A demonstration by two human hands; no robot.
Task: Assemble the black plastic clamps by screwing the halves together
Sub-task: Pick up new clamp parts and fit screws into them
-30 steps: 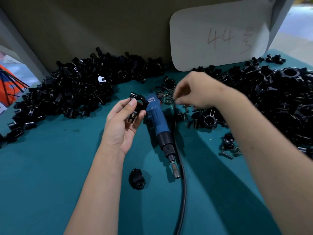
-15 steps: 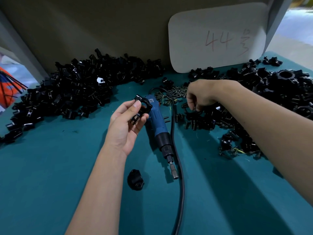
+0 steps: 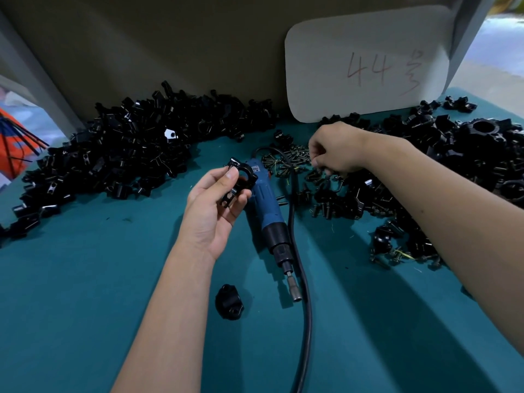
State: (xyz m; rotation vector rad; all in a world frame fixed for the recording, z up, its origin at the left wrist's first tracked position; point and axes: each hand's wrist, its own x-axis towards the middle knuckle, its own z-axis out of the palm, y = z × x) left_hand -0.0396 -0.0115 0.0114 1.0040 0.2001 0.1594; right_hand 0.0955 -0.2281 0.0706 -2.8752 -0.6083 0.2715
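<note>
- Left hand (image 3: 215,211) raised over the desk (image 3: 85,307), palm up; thumb and fingers clamped on a black clamp (image 3: 239,181) whose ring-shaped bore faces the camera — held this way, I judge, so its screw holes stay reachable.
- Right hand (image 3: 337,150) reaches across to the loose pile of screws (image 3: 286,160) behind the tool; its fingers are curled down into the pile. Cannot tell whether the grip has closed on a screw — the fingertips are hidden.
- Blue electric screwdriver (image 3: 268,214) lies on the desk between the two forearms, bit toward the person; probably parked there so that either hand can reach it once a screw is seated. Its black cable (image 3: 307,307) trails along its right.
- A single clamp piece (image 3: 229,302) lies apart, near the left forearm.
- Heap of black parts (image 3: 127,154) on the left, second heap (image 3: 467,154) on the right.
- Step in hand, judged: fetching a screw; no driving yet.
</note>
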